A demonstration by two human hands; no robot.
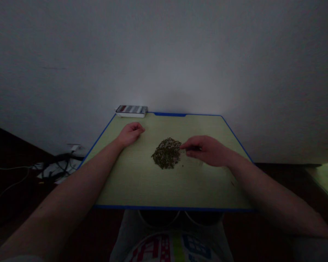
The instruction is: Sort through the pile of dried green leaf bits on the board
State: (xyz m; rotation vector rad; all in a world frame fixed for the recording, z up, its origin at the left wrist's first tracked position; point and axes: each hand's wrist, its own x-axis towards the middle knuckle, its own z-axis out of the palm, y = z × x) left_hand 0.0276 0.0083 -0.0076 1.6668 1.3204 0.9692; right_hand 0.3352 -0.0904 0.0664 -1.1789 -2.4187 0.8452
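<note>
A low pile of small green-brown grains (166, 155), like dried beans or seeds, lies on the pale folding table (153, 189). Their exact kind is too dim to tell. At the pile's right edge is my right hand (207, 150), its index finger and thumb stretched toward the grains with a dark gap between them. Nothing shows between those fingertips. My left hand (130, 134) rests on the tabletop, up and to the left of the pile and apart from it. Its fingers are curled in, with nothing visible in them.
A phone (132, 108) lies on a white box (131, 114) at the table's back left corner. Blue trim edges the table, and a grey wall (164, 54) stands behind it. Cables (61, 163) tangle at the left. A few loose grains lie right of the pile.
</note>
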